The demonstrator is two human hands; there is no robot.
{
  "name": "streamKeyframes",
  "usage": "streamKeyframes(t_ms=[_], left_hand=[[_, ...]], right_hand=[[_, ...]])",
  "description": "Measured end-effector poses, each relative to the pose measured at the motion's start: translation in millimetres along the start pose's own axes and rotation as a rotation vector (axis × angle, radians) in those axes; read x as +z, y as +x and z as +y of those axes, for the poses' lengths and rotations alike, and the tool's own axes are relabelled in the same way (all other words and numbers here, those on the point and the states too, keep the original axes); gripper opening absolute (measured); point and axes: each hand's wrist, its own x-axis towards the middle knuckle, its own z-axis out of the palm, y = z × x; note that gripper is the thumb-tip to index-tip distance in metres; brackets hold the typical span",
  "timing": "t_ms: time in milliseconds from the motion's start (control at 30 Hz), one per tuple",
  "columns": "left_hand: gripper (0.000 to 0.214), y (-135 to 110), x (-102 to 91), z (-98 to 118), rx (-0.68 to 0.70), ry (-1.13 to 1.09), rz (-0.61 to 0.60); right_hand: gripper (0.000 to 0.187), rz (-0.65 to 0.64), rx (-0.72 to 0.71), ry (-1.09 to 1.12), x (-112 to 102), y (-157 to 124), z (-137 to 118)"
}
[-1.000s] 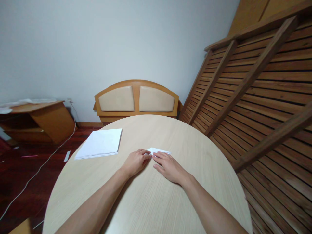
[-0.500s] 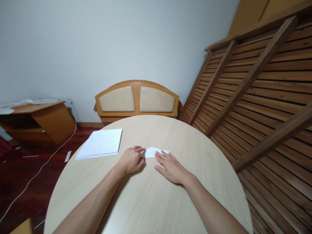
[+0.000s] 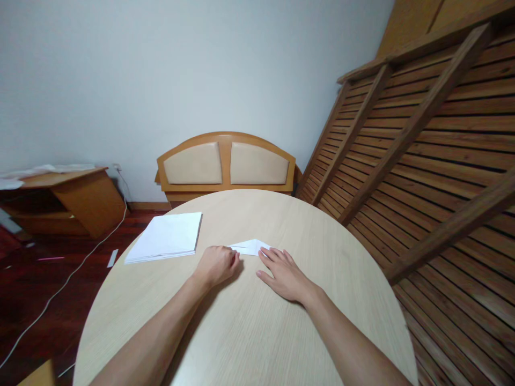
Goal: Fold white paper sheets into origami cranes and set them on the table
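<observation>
A small folded piece of white paper (image 3: 250, 247) lies near the middle of the round pale wooden table (image 3: 249, 321). My left hand (image 3: 217, 264) is curled, its fingertips pinching the paper's left tip. My right hand (image 3: 281, 271) lies flat with fingers stretched out, pressing down on the paper's right end and covering part of it.
A stack of white paper sheets (image 3: 166, 242) rests on the table's far left. Behind the table stands a padded wooden headboard (image 3: 225, 163). A slatted wooden frame (image 3: 422, 145) leans on the right. A low wooden cabinet (image 3: 60, 198) and a cable (image 3: 60, 284) are on the floor at left.
My left hand slid left along the paper's edge and pinched its left tip. The folded paper now looks narrower and flatter. My right hand stayed pressing the right end.
</observation>
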Motion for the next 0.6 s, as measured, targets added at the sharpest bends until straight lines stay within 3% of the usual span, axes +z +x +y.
streamKeyframes(t_ms=[67,200,367,500,600], left_hand=[[0.044,-1,-2.0,3,0.012,-0.003,0.028],[0.033,-1,-3.5,14,0.24,-0.136,0.125],[0.038,-1,-7.5,20,0.224,-0.128,0.238],[0.045,-3,2.0,18,0.342,-0.12,0.052],[0.054,-4,15.5,15,0.314,-0.147,-0.073]], right_hand=[[0.068,-0.008,0.004,-0.006,0,0,0],[0.069,0.011,0.002,-0.016,0,-1,-1],[0.068,0.052,-0.014,-0.019,-1,-2,0],[0.07,0.052,-0.02,-0.013,0,-1,1],[0.072,0.027,-0.019,-0.008,0,-1,5]])
